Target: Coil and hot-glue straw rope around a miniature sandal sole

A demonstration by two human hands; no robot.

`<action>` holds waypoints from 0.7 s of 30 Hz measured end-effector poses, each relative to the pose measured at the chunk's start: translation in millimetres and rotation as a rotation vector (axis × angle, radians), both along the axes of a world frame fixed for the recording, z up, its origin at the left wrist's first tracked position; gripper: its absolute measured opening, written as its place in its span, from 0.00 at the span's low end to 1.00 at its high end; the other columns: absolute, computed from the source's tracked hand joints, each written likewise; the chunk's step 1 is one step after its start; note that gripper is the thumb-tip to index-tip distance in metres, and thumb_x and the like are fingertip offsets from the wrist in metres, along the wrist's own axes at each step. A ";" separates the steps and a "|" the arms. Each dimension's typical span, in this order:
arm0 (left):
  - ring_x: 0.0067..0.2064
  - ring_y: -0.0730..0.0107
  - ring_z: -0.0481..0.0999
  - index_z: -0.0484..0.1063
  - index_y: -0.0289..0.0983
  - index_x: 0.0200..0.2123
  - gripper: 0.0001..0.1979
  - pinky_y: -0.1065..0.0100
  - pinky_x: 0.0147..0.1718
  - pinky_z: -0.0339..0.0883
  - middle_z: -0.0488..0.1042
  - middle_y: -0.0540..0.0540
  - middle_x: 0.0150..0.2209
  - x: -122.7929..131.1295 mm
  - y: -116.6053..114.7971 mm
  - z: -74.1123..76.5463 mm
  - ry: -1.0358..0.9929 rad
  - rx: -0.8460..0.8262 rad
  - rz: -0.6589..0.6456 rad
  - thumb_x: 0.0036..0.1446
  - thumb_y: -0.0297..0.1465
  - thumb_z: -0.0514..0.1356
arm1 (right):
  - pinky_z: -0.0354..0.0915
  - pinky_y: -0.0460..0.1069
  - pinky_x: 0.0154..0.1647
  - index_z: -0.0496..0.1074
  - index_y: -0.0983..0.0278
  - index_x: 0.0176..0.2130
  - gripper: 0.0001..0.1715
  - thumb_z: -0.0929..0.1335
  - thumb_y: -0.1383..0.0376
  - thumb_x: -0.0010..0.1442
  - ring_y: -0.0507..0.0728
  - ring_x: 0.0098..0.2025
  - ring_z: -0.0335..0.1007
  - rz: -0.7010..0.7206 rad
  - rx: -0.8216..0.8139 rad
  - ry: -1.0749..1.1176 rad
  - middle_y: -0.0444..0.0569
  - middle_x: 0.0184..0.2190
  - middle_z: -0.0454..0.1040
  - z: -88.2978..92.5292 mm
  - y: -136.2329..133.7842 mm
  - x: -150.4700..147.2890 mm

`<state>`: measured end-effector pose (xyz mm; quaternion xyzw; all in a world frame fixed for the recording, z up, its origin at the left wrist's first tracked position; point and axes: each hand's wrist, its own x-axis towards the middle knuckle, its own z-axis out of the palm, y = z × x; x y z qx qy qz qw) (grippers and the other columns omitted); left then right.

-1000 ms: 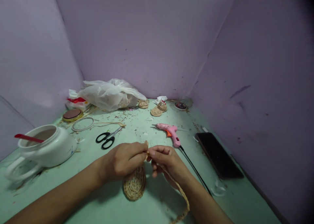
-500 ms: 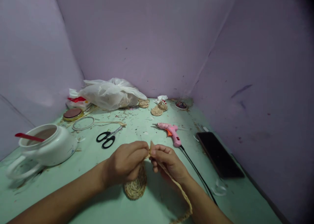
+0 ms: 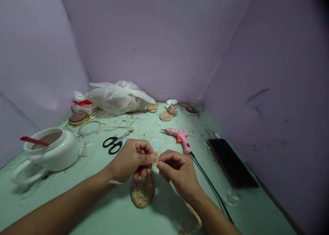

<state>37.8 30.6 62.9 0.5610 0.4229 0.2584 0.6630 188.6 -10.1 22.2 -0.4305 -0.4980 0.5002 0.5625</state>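
Left hand (image 3: pixel 135 161): thumb and fingertips closed on a bit of tan fibre (image 3: pixel 155 157). Right hand (image 3: pixel 177 171): thumb and forefinger pinched on the same bit from the other side; the two grips nearly meet. Fine detail of the fibre blurred.

Braided cord (image 3: pixel 196 219) shows below the right wrist, curving to the lower edge of view; its link to the pinched fibre hidden by the hand. Coiled oval piece (image 3: pixel 143 194), straw-coloured, just under the left fingers, upper end partly covered by them. Cannot tell if they touch.

Farther out, on the pale green bench (image 3: pixel 108 218): black-handled scissors (image 3: pixel 118 139) beyond the left hand, blades toward the back. Pink glue gun (image 3: pixel 181 137) beyond the right hand, nozzle pointing left, black cable (image 3: pixel 209 181) trailing toward the near edge. Dark phone (image 3: pixel 232 163) right of the cable. Far left, white pot (image 3: pixel 65 151), red handle (image 3: pixel 34 141) sticking out. Thin ring (image 3: pixel 87 134) behind the pot.

Back edge: crumpled plastic bag (image 3: pixel 118 97), small woven rounds (image 3: pixel 166 116) to its right, fibre scraps scattered about.
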 end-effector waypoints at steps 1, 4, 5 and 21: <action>0.10 0.82 0.58 0.64 0.35 0.21 0.10 0.81 0.07 0.47 0.64 0.54 0.09 -0.6 1.9 0.7 -0.001 -0.050 -0.005 0.38 0.33 0.62 | 0.57 0.43 0.16 0.75 0.65 0.23 0.04 0.73 0.67 0.46 0.48 0.18 0.61 -0.009 0.072 -0.074 0.43 0.18 0.70 0.6 -0.8 0.9; 0.08 0.82 0.57 0.64 0.34 0.18 0.10 0.82 0.05 0.45 0.65 0.54 0.09 -1.9 6.3 1.8 0.010 -0.163 -0.019 0.34 0.31 0.63 | 0.60 0.46 0.22 0.76 0.63 0.23 0.03 0.72 0.68 0.47 0.51 0.24 0.67 0.007 0.234 -0.229 0.47 0.22 0.74 1.2 -1.8 3.3; 0.08 0.82 0.58 0.64 0.34 0.18 0.10 0.82 0.04 0.45 0.65 0.54 0.09 -2.3 7.0 2.0 0.016 -0.181 -0.025 0.34 0.30 0.63 | 0.61 0.46 0.23 0.76 0.63 0.23 0.03 0.73 0.68 0.47 0.52 0.24 0.68 0.022 0.242 -0.229 0.48 0.22 0.75 1.1 -1.8 3.6; 0.09 0.80 0.59 0.65 0.34 0.18 0.08 0.81 0.05 0.48 0.62 0.56 0.08 2.5 -2.2 3.3 0.157 -0.004 -0.011 0.38 0.31 0.62 | 0.46 0.40 0.09 0.70 0.67 0.23 0.17 0.77 0.61 0.35 0.43 0.11 0.50 0.176 -0.364 -0.003 0.36 0.10 0.62 5.4 3.7 0.9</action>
